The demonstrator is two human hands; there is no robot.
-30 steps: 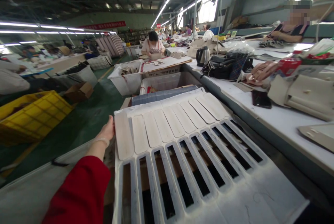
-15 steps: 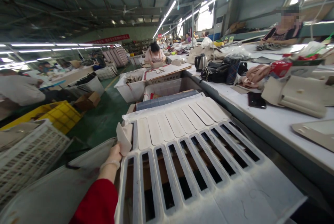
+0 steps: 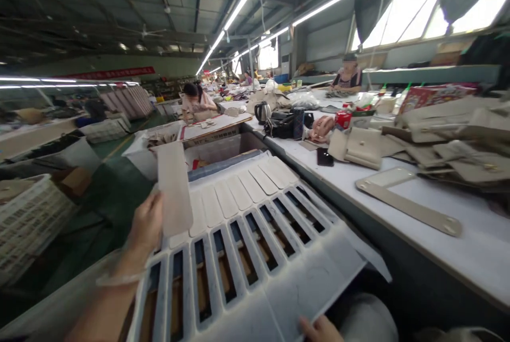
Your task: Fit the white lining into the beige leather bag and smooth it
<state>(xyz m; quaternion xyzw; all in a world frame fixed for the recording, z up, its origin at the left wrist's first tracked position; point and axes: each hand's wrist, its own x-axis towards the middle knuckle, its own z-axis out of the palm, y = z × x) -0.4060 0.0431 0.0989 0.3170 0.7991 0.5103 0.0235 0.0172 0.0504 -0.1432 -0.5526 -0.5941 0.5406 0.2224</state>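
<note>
My left hand [image 3: 147, 225], with a pale bangle at the wrist, is closed on a long beige leather-like strip [image 3: 174, 188]. The strip stands upright over the left end of a row of similar flat strips [image 3: 227, 198]. That row lies along the far side of a grey-white slotted template [image 3: 274, 289], whose long openings show brown and dark material below. At the bottom edge of the view, my right hand [image 3: 322, 330] is partly in sight, its fingers closed at the template's near edge. Its palm is cut off by the frame.
To the right runs a long white table [image 3: 422, 257] with a phone [image 3: 325, 157], beige bag pieces [image 3: 362, 148] and a kettle [image 3: 262, 112]. A co-worker [image 3: 197, 103] sits ahead. White bins [image 3: 139, 156] and a basket [image 3: 32, 225] stand to the left.
My left hand has raised the strip and turned it broad side toward me. My right hand has come into view at the template's near edge. The view has swung right.
</note>
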